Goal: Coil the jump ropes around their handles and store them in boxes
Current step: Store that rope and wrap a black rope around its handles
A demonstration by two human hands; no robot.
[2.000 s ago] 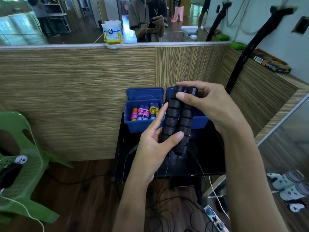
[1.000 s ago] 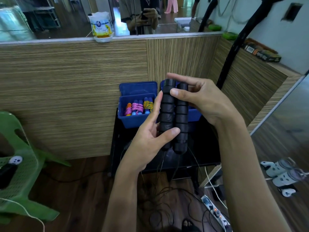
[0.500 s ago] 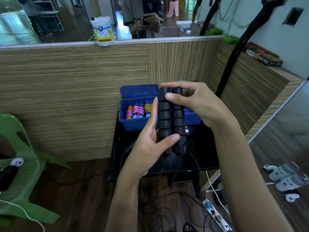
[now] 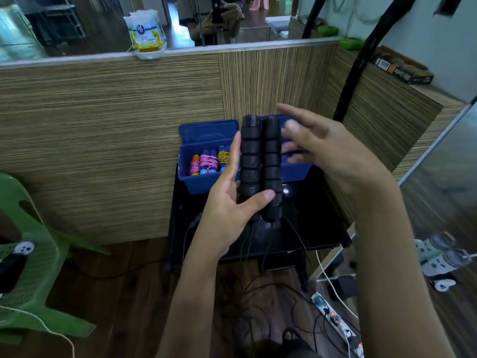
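Two black ribbed jump rope handles (image 4: 260, 164) stand upright side by side, held by my left hand (image 4: 229, 210) with the thumb across their lower part. Their thin black rope (image 4: 260, 288) hangs loose to the floor. My right hand (image 4: 320, 153) hovers just right of the handles, fingers spread and blurred, off the handles. Behind them a blue box (image 4: 204, 180) holds several coiled ropes (image 4: 207, 162) in pink, orange and yellow. A second blue box (image 4: 296, 171) sits to its right, mostly hidden by my hands.
Both boxes sit on a black table (image 4: 309, 228) against a striped wooden partition (image 4: 103, 125). A green plastic chair (image 4: 33, 267) stands at the left. A power strip (image 4: 335, 319) and cables lie on the wooden floor. A black pole (image 4: 353, 76) leans at the right.
My right hand has let go of the tops of the handles and drawn back to the right. My left hand keeps hold of them.
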